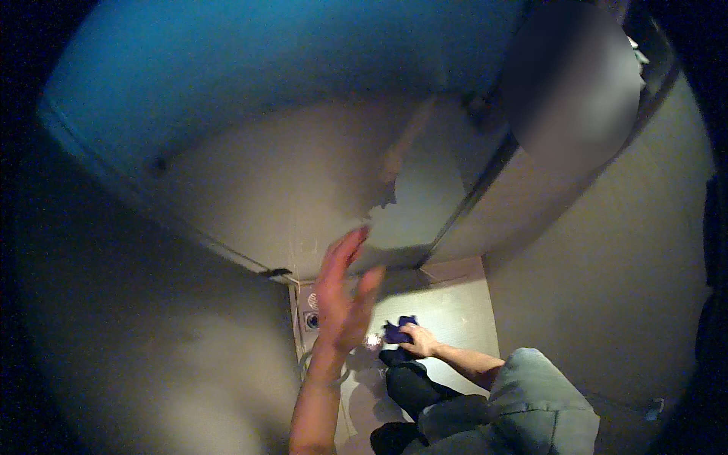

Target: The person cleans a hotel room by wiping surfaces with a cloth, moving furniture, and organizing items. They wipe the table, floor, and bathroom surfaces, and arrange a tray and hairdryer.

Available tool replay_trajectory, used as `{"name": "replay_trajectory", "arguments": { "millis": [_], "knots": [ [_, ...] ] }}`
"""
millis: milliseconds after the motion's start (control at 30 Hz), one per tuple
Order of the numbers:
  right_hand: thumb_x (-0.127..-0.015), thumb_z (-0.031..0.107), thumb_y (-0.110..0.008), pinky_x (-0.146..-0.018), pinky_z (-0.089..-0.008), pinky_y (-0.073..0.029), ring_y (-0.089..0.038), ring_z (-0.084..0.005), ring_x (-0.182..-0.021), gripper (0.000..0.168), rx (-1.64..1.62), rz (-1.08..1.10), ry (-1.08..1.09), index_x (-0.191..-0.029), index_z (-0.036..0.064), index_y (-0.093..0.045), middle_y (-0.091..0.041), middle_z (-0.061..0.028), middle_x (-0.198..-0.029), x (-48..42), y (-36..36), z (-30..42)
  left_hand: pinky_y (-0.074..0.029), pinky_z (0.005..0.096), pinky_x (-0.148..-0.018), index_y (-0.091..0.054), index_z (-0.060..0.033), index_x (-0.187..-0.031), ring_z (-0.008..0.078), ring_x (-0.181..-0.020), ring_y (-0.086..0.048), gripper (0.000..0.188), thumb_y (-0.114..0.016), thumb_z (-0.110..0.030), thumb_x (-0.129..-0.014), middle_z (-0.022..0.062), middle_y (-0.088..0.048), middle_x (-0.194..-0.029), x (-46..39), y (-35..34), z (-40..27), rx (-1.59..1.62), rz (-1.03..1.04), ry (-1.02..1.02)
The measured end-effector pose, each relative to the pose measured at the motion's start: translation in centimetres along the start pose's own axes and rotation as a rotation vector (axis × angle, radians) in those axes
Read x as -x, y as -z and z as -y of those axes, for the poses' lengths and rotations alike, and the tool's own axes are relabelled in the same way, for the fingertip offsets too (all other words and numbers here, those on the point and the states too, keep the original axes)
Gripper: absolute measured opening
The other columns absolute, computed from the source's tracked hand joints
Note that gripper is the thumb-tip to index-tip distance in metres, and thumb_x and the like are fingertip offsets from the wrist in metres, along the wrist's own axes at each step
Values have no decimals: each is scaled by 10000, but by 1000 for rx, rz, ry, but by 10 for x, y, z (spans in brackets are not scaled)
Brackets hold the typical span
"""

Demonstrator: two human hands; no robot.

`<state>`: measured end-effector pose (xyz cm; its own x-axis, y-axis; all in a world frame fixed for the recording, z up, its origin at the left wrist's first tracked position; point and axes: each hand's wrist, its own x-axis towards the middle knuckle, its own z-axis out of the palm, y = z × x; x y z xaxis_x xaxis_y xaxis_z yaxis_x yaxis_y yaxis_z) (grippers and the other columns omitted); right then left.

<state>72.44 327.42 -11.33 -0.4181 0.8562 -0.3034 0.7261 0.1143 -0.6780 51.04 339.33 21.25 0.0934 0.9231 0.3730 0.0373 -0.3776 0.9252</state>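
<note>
My left hand (346, 301) is raised in front of a large reflective panel (267, 187). Its fingers are spread and it holds nothing; whether the fingertips touch the panel I cannot tell. Lower down, my right hand (421, 340) grips a dark blue-purple cloth (398, 334) close to the pale, shiny floor (460, 307). A bright glare spot lies just left of the cloth. In the panel I see a mirrored arm and a dark cloth. My light grey-green sleeve or trouser leg (540, 392) fills the lower right.
Black-clad feet and legs (415, 387) are beneath me. Plain walls close in on the left (187, 341) and right (597, 273). A small round fitting (311, 321) sits by the left wall's base. Dark strips edge the panel, and a blurred oval hides its upper right.
</note>
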Motion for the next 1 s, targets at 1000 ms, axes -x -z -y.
{"name": "replay_trajectory", "arguments": {
  "millis": [1000],
  "knots": [
    [-699, 145, -711, -812, -365, -479, -609, -319, -907, 356, -215, -615, -136, -1005, -4, -605, -608, -181, -966, 238, 190, -13, -472, 331, -757, -524, -33, -1069, 186, -810, -569, 237, -483, -246, -974, 73, -599, -924, 154, -7, -254, 148, -1037, 0]
  ]
}}
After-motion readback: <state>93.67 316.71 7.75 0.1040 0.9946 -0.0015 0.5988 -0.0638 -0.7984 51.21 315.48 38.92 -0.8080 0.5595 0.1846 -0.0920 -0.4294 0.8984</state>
